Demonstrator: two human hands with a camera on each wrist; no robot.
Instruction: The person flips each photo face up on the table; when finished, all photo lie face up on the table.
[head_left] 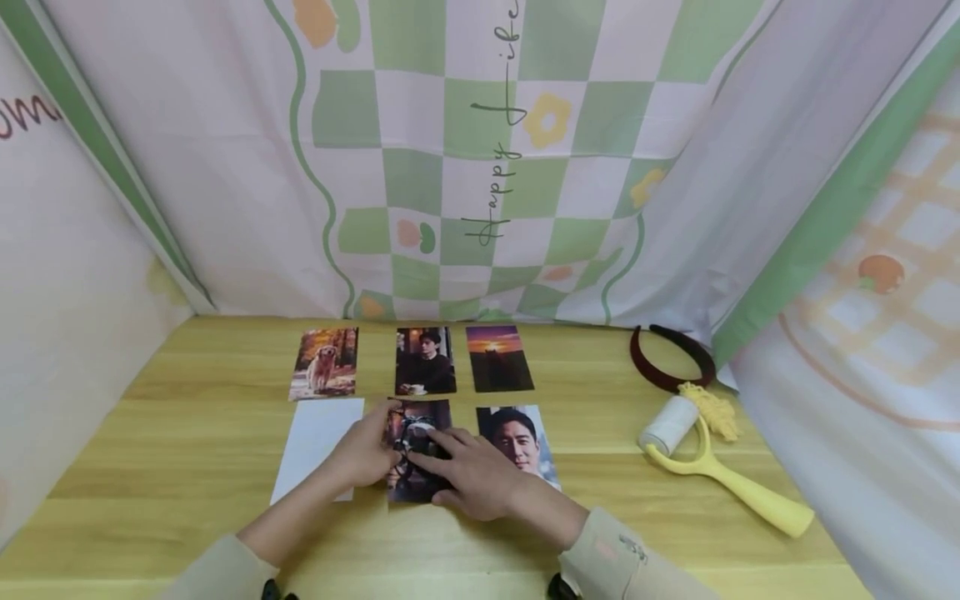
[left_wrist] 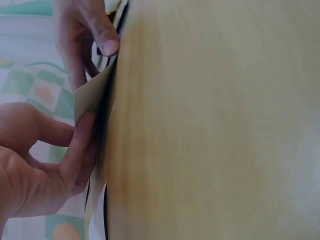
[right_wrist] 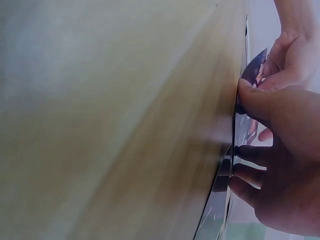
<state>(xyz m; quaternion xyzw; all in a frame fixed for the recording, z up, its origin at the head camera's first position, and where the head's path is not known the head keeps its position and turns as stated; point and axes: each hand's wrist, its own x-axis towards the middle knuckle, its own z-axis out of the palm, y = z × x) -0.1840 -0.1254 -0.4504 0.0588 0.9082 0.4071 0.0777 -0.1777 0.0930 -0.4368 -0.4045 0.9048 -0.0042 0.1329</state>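
A dark photo card (head_left: 432, 411) lies in the middle of the near row, partly covered by both hands. My left hand (head_left: 366, 450) pinches its left side between thumb and fingers; the left wrist view shows that part of the card (left_wrist: 90, 97) bent up from the table. Across the card's face, my right hand (head_left: 480, 477) presses with spread fingers. Its thumb (right_wrist: 250, 95) touches the card near the lifted part in the right wrist view. Beside the left hand is a blank white card (head_left: 318, 433). A portrait photo (head_left: 517, 442) lies partly under the right forearm.
Behind stand three more photos in a row: a dog (head_left: 324, 367), a seated person (head_left: 426, 362) and a sunset (head_left: 500, 358). At the right are a dark headband (head_left: 701, 367), a white roll (head_left: 670, 423), yellow netting (head_left: 712, 410) and a yellow forked handle (head_left: 757, 500). Curtains enclose the wooden table (head_left: 187, 433).
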